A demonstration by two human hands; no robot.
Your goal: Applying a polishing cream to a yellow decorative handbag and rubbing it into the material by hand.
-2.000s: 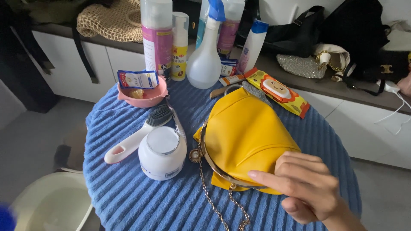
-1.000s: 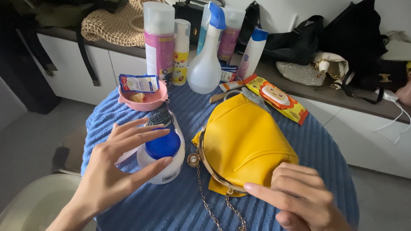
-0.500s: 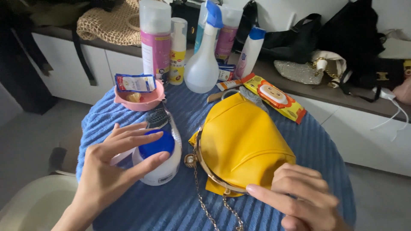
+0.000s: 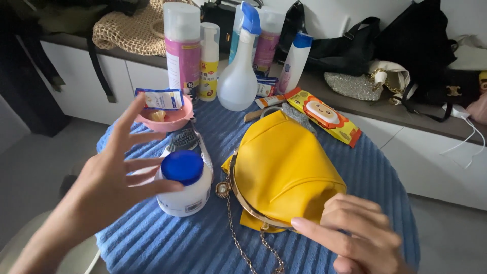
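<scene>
Fingers of your right hand (image 4: 357, 236) rest on the near corner of the yellow purse (image 4: 284, 172), spread loosely and closed on nothing; the hand sits at the near right edge of the worktop (image 4: 167, 243). The purse is a soft, bright yellow pouch with a gold metal frame along its near left side and a gold chain (image 4: 248, 253) trailing from it toward the near edge. It lies flat at the middle of the blue ribbed cloth that covers the worktop, its pointed end aimed at the far edge.

Your left hand (image 4: 109, 177) is wide open, fingers fanned, just left of the white jar (image 4: 183, 185). The fingertips touch or nearly touch the jar's blue lid (image 4: 181, 166); you have no grip on it. The jar stands upright just left of the purse, near the frame's round clasp.

Behind the jar lies a dark brush with a white handle (image 4: 185, 139), partly hidden. Beyond it, near the far left edge, a pink bowl (image 4: 170, 119) carries a small blue and white sachet (image 4: 160, 98). At the far edge stand a tall white and pink bottle (image 4: 181, 50), a slimmer pump bottle (image 4: 209, 63) and a clear spray bottle (image 4: 238, 76) with a blue trigger. An orange and yellow wipes packet (image 4: 324, 115) lies at the far right.
</scene>
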